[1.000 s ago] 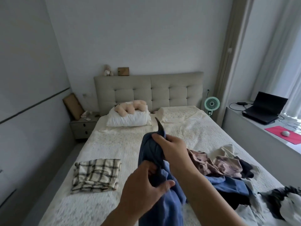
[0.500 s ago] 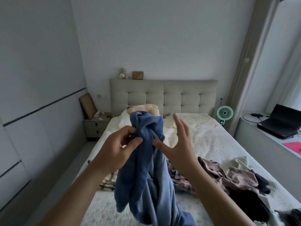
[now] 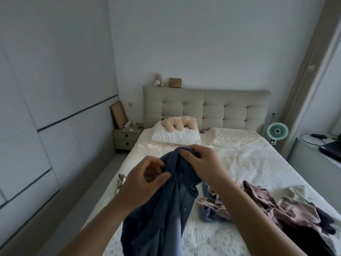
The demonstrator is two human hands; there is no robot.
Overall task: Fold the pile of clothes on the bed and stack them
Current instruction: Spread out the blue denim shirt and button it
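Observation:
I hold a blue button-up garment [image 3: 162, 215] up over the bed [image 3: 245, 163]. My right hand [image 3: 201, 163] grips its top edge with curled fingers. My left hand [image 3: 145, 182] pinches the cloth just left of that, thumb against fingers. The garment hangs down between my forearms, bunched. A loose pile of clothes [image 3: 276, 209], pinkish, blue, cream and black, lies on the bed's right side. A folded plaid piece [image 3: 120, 179] on the bed's left is mostly hidden behind my left hand.
A white pillow [image 3: 175, 136] with a plush toy [image 3: 178, 122] lies by the headboard. A nightstand [image 3: 126, 138] stands left of the bed; a green fan [image 3: 277, 131] and a ledge with a laptop [image 3: 332, 150] are on the right.
The garment has come lower than half a second ago. My right hand, then open beside the cloth, now grips its top edge. The left hand keeps its pinch.

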